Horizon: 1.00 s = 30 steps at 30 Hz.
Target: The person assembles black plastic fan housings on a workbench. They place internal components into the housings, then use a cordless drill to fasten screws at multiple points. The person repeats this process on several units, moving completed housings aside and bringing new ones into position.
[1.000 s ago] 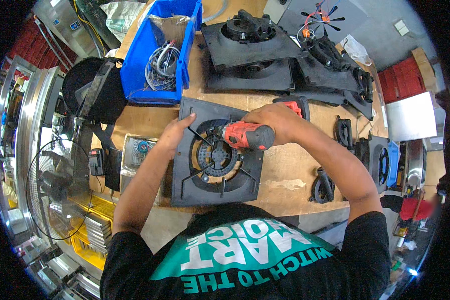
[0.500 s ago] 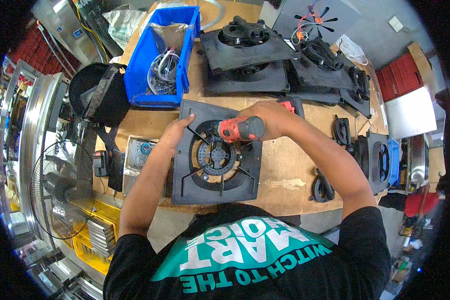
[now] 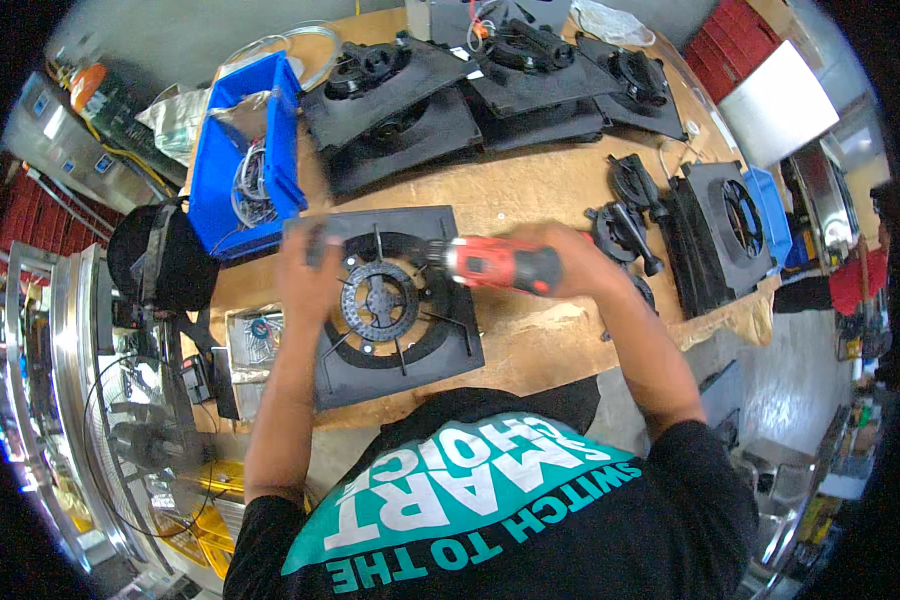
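I see the square black plastic fan frame (image 3: 395,300) lying flat on the wooden bench (image 3: 540,190), its round grille in the middle. My right hand (image 3: 580,268) is wrapped tight around the red-and-black cordless screwdriver (image 3: 500,266), whose tip points at the frame's right side. My left hand (image 3: 310,275) presses on the frame's left edge; it is blurred, so I cannot tell how its fingers sit. To drive well, I would keep the bit square to the screw and the frame pinned. A blue plastic bin (image 3: 245,150) sits beyond the frame's far left corner.
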### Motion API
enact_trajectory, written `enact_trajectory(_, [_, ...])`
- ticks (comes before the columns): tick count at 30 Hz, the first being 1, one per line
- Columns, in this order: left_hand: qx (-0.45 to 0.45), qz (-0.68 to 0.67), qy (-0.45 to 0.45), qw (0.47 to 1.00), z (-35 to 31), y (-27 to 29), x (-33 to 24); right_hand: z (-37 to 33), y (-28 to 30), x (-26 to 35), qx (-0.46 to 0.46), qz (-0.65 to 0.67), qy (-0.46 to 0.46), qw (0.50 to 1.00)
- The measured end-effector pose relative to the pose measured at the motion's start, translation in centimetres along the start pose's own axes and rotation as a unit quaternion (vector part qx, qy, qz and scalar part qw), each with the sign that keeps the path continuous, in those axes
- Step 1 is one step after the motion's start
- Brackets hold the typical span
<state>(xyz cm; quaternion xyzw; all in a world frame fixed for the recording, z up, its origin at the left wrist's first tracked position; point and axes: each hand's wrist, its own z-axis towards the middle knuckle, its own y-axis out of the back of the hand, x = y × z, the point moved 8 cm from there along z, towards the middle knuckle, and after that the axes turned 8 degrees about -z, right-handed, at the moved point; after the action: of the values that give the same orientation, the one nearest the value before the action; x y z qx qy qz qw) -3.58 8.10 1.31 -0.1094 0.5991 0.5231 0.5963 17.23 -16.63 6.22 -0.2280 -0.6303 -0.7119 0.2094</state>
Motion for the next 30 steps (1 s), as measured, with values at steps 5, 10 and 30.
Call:
enact_trajectory(5, [0.341,0.098,-0.199,0.914,-1.3,-17.2,-9.0,-15.7,-1.0,-2.0,-0.154,0.042,-0.319,0.934])
enact_trajectory(10, [0.438,0.130,-0.154,0.876,-0.4,-22.6,-10.9,-25.8,-3.7,0.9,-0.266,0.044,-0.381,0.885])
enact_trajectory(30, [0.318,0.299,0.003,0.900,7.2,-14.8,-1.7,-24.5,-7.1,-2.0,-0.279,0.037,-0.439,0.854])
